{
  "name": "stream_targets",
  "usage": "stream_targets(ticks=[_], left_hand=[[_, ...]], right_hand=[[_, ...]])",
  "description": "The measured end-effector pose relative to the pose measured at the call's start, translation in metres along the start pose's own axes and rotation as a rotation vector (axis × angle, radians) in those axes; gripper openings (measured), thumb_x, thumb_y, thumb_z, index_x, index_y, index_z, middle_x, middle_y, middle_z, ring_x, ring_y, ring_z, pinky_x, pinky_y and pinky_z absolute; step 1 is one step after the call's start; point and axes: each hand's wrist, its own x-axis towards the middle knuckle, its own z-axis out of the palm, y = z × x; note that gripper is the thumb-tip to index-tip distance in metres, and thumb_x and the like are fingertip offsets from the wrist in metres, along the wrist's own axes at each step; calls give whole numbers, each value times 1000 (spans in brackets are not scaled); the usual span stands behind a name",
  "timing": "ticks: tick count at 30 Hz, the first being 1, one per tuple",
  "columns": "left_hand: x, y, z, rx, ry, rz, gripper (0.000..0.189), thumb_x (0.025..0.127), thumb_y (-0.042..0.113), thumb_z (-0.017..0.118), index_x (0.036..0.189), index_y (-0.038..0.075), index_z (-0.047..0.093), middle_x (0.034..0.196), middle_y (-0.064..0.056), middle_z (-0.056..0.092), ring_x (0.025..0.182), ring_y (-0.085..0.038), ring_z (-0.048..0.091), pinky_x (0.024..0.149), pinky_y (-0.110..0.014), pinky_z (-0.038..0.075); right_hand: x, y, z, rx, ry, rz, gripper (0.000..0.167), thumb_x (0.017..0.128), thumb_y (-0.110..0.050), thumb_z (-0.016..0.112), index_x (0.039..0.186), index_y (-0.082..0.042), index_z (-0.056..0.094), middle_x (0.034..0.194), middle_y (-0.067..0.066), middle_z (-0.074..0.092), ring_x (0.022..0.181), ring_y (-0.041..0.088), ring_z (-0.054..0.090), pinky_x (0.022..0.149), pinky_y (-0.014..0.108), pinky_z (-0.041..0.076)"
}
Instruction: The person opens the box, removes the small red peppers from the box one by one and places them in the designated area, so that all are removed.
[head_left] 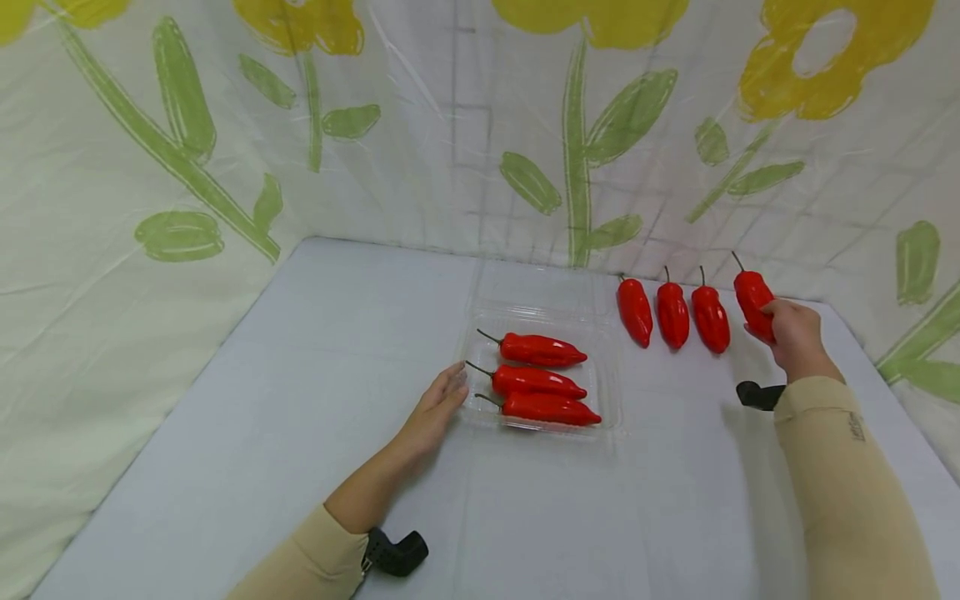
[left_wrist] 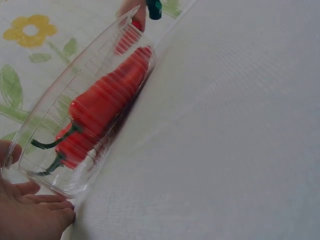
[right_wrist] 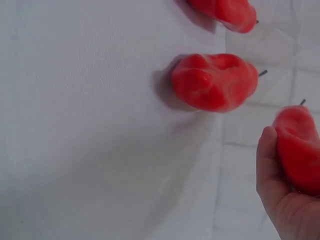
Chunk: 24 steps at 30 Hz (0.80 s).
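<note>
My right hand (head_left: 797, 333) grips a red chili pepper (head_left: 752, 292) at the table's far right, its stem pointing away. In the right wrist view the thumb lies along this pepper's side. Beside it, three more red peppers (head_left: 672, 317) lie in a row on the table. My left hand (head_left: 438, 400) touches the left side of a clear plastic container (head_left: 611, 375), fingers fairly straight. Inside the container lie three red peppers (head_left: 536, 382), stems to the left. The left wrist view shows the left fingers (left_wrist: 47, 210) close along the container's end wall.
The container's clear lid (head_left: 543, 287) is folded back toward the far edge of the white table (head_left: 300, 375). Behind the table hangs a white curtain (head_left: 420, 167) printed with yellow flowers and green leaves.
</note>
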Motion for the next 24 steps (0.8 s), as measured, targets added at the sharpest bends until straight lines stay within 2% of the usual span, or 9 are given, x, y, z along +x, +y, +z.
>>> stream_targets(ticks=[2, 5, 13, 17, 24], left_hand=[[0, 0, 0, 2, 1, 0, 50, 99, 18, 39, 145, 6, 25, 151, -21, 28, 142, -33, 22, 114, -51, 20], [2, 0, 1, 8, -1, 7, 50, 99, 19, 39, 145, 6, 25, 150, -21, 28, 142, -34, 22, 114, -51, 20], [1, 2, 3, 19, -8, 12, 50, 99, 18, 39, 145, 5, 26, 150, -22, 28, 141, -35, 23, 114, -51, 20], [1, 1, 3, 16, -17, 22, 50, 99, 18, 39, 145, 3, 26, 150, -23, 27, 141, -36, 22, 114, -52, 19], [1, 1, 3, 5, -8, 4, 50, 99, 19, 40, 145, 6, 27, 150, -20, 28, 141, -33, 23, 115, -50, 20]], right_hand=[[3, -1, -3, -6, 10, 16, 61, 97, -28, 40, 150, -23, 11, 158, -6, 9, 139, 17, 17, 102, 28, 41], [8, -1, -7, -30, 37, 24, 60, 97, -28, 40, 150, -23, 12, 158, -6, 8, 140, 17, 17, 108, 31, 32], [57, 19, -33, -160, 102, 76, 61, 96, -30, 45, 149, -23, 16, 157, -1, 13, 137, 19, 23, 108, 29, 34], [53, 21, -33, -195, 112, 104, 60, 98, -26, 41, 150, -20, 12, 159, 0, 7, 141, 21, 17, 114, 31, 26], [38, 21, -28, -149, 147, 134, 59, 97, -24, 41, 150, -22, 15, 158, -2, 9, 139, 16, 19, 113, 27, 26]])
